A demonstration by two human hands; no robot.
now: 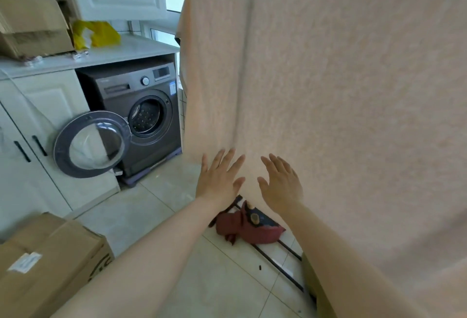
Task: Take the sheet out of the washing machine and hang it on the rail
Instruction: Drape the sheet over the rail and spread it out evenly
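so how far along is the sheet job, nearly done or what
Nearly done, by the look of it. The washing machine stands with its door open and the visible part of the drum bare, and the sheet already hangs draped from above. In hand: left hand and right hand, fingers spread, at the cloth's lower part, apparently smoothing it. Left: perhaps final straightening.

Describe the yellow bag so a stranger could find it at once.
Start at the dark grey washing machine with its round door open. On the white countertop above it, right of a cardboard box, sits the yellow plastic bag. It is the only bright yellow thing there.
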